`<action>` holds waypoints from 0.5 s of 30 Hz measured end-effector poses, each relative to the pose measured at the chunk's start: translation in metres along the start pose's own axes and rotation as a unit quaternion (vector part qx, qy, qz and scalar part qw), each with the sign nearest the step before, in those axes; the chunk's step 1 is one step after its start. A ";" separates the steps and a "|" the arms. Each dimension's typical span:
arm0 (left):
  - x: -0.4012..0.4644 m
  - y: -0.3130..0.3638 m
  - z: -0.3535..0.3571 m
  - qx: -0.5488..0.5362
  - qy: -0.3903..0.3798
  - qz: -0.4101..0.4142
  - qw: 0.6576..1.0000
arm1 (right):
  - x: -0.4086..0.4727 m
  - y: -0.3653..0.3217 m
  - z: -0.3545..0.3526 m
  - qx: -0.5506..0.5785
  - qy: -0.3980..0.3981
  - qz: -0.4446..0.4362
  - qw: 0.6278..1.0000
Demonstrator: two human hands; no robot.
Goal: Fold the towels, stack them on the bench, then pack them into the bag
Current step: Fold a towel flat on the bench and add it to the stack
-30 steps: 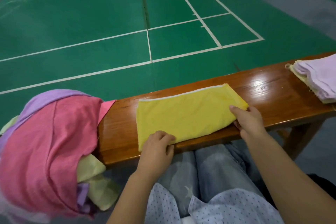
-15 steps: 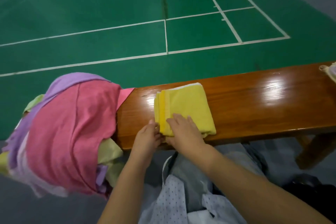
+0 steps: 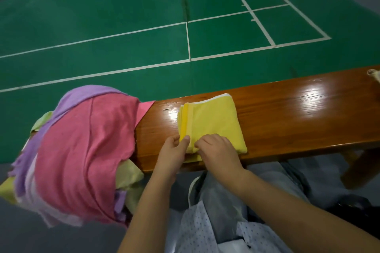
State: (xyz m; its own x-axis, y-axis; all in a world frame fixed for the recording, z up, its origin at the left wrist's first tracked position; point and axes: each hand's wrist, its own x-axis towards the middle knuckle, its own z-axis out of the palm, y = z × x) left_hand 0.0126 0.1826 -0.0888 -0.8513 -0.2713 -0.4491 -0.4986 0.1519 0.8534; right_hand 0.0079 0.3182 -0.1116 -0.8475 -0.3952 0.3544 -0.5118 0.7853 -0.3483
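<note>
A yellow towel (image 3: 213, 121), folded to a small rectangle, lies on the wooden bench (image 3: 298, 113) near its left end. My left hand (image 3: 174, 150) pinches the towel's near left corner between thumb and fingers. My right hand (image 3: 218, 152) grips the near edge beside it, fingers curled into the cloth. A heap of unfolded towels, pink (image 3: 82, 150) on top with purple and pale yellow ones beneath, hangs over the bench's left end. The corner of the folded stack (image 3: 375, 75) shows at the far right edge. No bag is in view.
The bench's right half is bare glossy wood up to the stack. Beyond the bench lies a green court floor (image 3: 123, 16) with white lines. My knees in grey trousers (image 3: 226, 201) sit just under the bench's near edge.
The long yellow towel has been folded in half from right to left. My right hand came across to meet the left at the near left corner. The view shifted left.
</note>
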 end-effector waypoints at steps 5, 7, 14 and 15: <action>-0.005 -0.006 0.002 0.058 0.054 0.075 0.994 | -0.009 0.003 -0.004 0.026 -0.048 0.007 0.998; -0.010 -0.004 0.002 0.060 0.072 0.110 0.990 | -0.012 0.003 -0.018 0.027 -0.025 0.040 0.999; -0.007 0.009 0.000 0.084 0.011 0.025 0.996 | -0.007 0.046 -0.047 0.135 -0.107 0.311 0.935; -0.002 0.016 0.001 0.090 0.012 0.016 0.996 | -0.005 0.049 -0.046 0.154 -0.126 0.321 0.926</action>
State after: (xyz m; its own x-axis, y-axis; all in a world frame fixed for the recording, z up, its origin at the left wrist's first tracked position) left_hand 0.0063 0.1866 -0.0743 -0.8644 -0.2854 -0.4139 -0.4939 0.3290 0.8049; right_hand -0.0058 0.3805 -0.0902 -0.9769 -0.0228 -0.2123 0.1266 0.7386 -0.6622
